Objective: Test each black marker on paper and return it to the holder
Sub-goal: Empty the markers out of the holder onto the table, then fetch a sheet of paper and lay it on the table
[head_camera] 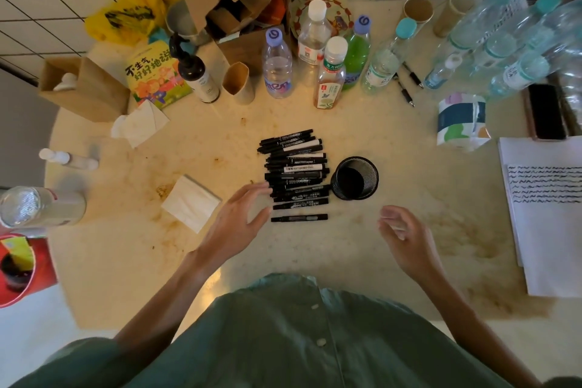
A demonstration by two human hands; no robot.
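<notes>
Several black markers (294,168) lie side by side in a pile at the middle of the table. One more black marker (299,218) lies apart, just in front of the pile. A black mesh holder (356,178) stands upright right of the pile and looks empty. My left hand (242,217) hovers at the pile's left front end, fingers straight and spread, its fingertips near the marker ends. My right hand (406,235) hangs in front of the holder with loosely curled fingers and holds nothing. White paper (548,214) with rows of black test squiggles lies at the right edge.
Several bottles (327,72) and cardboard boxes (239,0) line the back. A tissue stack (190,206) lies left of my left hand. A tissue pack (461,121) and a phone (546,112) sit right. A lying bottle (41,206) and a red bucket (19,268) are at the left.
</notes>
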